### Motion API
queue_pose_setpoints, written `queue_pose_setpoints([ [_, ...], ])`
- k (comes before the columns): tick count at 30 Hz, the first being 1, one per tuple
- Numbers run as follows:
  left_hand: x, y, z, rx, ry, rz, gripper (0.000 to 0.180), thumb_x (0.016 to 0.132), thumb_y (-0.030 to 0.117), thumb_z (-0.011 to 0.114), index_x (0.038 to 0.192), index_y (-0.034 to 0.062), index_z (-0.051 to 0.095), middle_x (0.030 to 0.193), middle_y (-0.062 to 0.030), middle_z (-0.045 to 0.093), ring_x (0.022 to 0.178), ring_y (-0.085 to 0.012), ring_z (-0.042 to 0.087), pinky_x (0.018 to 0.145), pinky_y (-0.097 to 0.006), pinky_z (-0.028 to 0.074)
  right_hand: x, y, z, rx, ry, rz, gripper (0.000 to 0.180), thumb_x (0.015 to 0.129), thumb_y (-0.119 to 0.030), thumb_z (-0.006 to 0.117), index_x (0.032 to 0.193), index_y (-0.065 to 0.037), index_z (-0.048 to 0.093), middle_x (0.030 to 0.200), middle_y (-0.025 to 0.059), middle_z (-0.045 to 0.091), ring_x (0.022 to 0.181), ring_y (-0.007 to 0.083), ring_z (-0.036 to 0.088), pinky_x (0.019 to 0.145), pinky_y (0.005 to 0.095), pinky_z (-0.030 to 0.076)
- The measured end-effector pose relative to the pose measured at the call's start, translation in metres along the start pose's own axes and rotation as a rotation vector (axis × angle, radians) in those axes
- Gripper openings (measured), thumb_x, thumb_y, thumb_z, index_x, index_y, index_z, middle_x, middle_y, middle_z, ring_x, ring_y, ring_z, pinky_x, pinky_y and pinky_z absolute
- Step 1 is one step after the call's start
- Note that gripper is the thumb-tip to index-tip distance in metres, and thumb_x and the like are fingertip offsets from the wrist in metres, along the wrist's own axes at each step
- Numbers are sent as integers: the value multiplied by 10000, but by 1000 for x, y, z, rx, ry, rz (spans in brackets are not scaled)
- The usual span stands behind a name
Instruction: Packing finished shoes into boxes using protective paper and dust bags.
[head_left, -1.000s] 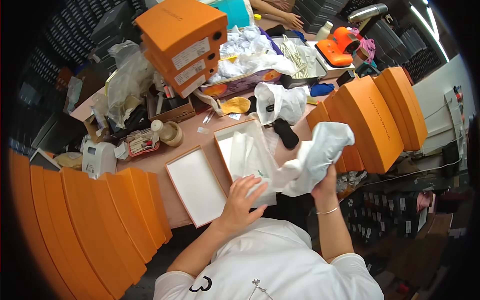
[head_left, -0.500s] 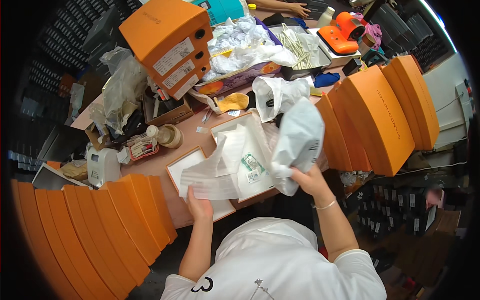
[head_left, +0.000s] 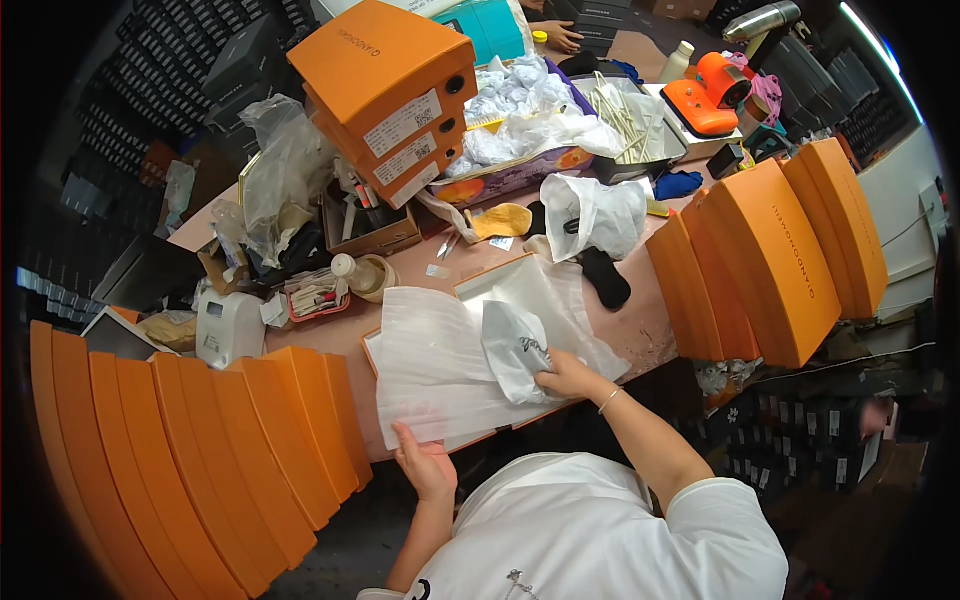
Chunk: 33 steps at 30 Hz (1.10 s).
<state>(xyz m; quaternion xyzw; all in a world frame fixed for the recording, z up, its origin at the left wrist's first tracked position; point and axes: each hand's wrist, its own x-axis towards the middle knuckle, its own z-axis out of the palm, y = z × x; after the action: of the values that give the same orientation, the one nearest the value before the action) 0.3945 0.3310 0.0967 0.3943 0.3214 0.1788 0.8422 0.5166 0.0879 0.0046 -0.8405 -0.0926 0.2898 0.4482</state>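
An open orange shoe box (head_left: 478, 283) lies in front of me on the table, lined with white tissue paper (head_left: 440, 365) that spreads over its near edge. A white bagged bundle (head_left: 515, 350) rests on the paper inside the box. My right hand (head_left: 566, 376) presses on that bundle from its right side. At the near left corner of the sheet, my left hand (head_left: 425, 462) pinches the tissue paper and holds it flat over the table edge.
Rows of orange box lids (head_left: 200, 440) stand at my left and orange boxes (head_left: 770, 250) at my right. Two stacked orange boxes (head_left: 395, 95), plastic bags (head_left: 590, 215), a black object (head_left: 603, 277), a tape dispenser (head_left: 362, 275) and clutter fill the far table. Another person's hand (head_left: 560, 35) shows at the top.
The white bundle came down from in the air at my right into the box. The tissue paper was pulled open over the near edge, with my left hand moving to its corner.
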Motion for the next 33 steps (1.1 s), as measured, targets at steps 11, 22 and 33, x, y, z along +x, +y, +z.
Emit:
queue_pose_setpoints([
  [11,-23,-6,-31,211,-90,-16,388,995,349,482,1189,22,560,1131,-85,595,1004,-193,566,875,-360,455,-11,-34,27,-869,90,-234,193,740,-116,606,909,-23,614,938,124,580,861,291,616,687,438,525],
  [22,-32,-32,9,918,-998,240,379,963,197,515,1252,-48,527,1251,-228,557,1170,-314,544,989,-361,407,-16,-19,53,-826,-157,-213,281,817,-175,545,1055,-33,592,1041,136,564,971,305,572,746,471,487],
  [33,25,-97,67,1577,-1148,581,542,871,292,611,1268,-57,492,1362,-291,412,1339,-400,314,1094,-574,191,53,-57,-156,-418,654,-173,726,812,-306,712,1373,-2,365,1186,235,486,1095,420,505,894,445,456],
])
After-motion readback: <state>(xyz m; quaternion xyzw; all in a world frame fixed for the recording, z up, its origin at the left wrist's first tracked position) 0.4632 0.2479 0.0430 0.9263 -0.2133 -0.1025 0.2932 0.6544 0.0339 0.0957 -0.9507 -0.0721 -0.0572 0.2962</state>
